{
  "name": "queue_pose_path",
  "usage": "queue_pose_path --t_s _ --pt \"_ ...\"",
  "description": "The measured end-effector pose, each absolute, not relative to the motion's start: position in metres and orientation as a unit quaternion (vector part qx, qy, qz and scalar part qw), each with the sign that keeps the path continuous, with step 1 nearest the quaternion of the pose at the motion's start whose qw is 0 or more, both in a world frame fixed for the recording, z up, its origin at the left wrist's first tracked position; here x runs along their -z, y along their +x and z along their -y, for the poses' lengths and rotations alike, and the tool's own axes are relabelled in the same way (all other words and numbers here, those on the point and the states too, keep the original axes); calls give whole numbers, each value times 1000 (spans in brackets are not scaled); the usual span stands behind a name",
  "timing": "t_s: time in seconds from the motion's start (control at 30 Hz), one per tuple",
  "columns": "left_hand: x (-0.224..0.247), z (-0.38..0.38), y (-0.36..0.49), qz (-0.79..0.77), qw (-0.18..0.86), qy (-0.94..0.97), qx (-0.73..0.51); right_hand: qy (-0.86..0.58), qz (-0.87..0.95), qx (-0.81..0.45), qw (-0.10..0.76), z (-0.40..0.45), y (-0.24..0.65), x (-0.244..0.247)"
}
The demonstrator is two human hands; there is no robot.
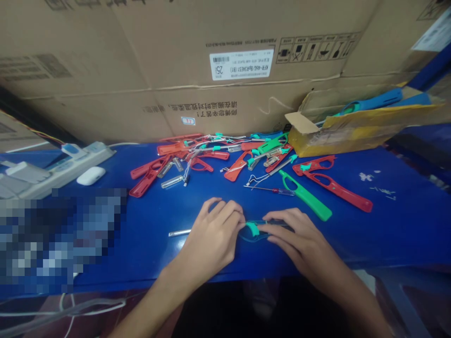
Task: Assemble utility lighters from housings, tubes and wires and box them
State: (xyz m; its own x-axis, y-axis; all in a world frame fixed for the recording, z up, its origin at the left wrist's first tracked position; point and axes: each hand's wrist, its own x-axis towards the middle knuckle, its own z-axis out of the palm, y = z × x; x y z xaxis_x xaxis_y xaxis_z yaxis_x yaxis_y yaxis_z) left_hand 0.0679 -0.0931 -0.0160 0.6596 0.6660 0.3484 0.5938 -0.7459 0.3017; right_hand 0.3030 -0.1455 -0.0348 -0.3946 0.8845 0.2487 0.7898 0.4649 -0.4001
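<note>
a translucent blue lighter [252, 229] is held just above or on the blue table [158, 267], near its front edge, between the two hands. its metal tube [179, 232] is pointed to the left and is seen past the far side of the left hand, while its teal trigger is left exposed in the gap between the hands. the front part of the lighter is gripped by the left hand [216, 227], whose fingers are curled closely together over it. the handle end is held in the fingertips of the right hand [299, 234], the fingers being stretched leftward along it; how firmly it is pressed cannot be told.

beyond the hands, a green shell [310, 197] is laid at a slant, and a screwdriver [282, 191] is placed just beside its upper end. to the right of these, a red shell [352, 197] is laid out. farther left, more red casings [151, 180], clear tanks [172, 182] and thin white wires [257, 179] are scattered in a loose heap. blue lighters [377, 101] are kept in an open carton [348, 136] at the back right. on the left, a white case [90, 175] is set beside a power strip [70, 162].
</note>
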Motion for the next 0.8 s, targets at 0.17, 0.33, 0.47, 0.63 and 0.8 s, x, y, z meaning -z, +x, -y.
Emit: queue_pose_path --t_s 0.17,0.33,0.47,0.63,0.8 --pt "18 92 69 -342 78 909 -223 -501 831 -107 218 145 303 35" --pt "21 92 68 -345 65 913 -207 -497 834 -106 216 145 303 34" --pt "22 93 65 -337 35 918 -207 -498 836 -98 209 146 303 35" --pt "23 97 63 -330 -7 917 -224 -479 856 -71 180 146 305 41" --pt "25 103 59 -336 17 906 -255 -477 859 -71 170 144 306 42"
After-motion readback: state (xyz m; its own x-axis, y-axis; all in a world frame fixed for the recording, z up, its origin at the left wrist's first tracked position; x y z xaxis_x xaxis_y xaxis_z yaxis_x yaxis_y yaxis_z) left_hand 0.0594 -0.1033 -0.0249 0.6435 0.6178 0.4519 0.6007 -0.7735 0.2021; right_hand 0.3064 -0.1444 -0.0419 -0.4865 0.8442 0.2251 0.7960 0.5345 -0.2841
